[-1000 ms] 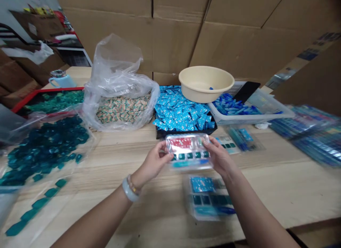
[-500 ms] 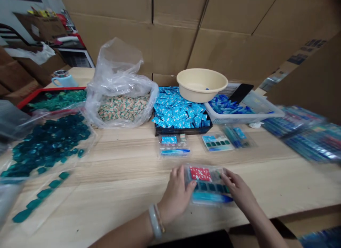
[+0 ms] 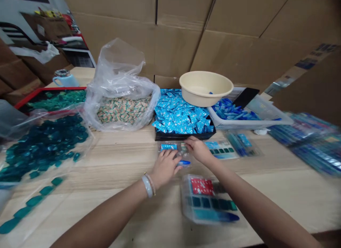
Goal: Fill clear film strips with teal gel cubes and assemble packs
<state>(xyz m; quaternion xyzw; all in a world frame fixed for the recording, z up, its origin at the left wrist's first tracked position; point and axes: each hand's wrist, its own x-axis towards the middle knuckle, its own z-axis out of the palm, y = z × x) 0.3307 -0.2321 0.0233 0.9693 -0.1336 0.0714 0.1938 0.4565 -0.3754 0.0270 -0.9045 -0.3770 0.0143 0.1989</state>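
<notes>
A clear plastic blister tray [image 3: 159,154] lies flat in front of the black box, with a blue packet [image 3: 169,147] and a blue pen [image 3: 184,163] inside. My left hand [image 3: 164,168] rests over its left and middle part, fingers stretched and slightly apart. At the tray's upper right corner, my right hand [image 3: 199,151] has its fingers pinched together on the edge. Nearer to me lies a filled blister pack [image 3: 188,201], slightly blurred, with a red dotted packet [image 3: 202,186], a row of dark teal pieces and a blue pen; my right forearm passes over its right side.
Behind stand a black box [image 3: 183,136] of blue packets, a cream basin [image 3: 206,85], a white basket [image 3: 277,122] of blue pens and a plastic bag [image 3: 117,77] of small tan pieces. Teal pieces [image 3: 45,145] lie at left, stacked packs [image 3: 314,145] at right.
The pack with the red packet went from both hands down onto the near table, and was let go. Both hands then moved forward to the tray by the black box.
</notes>
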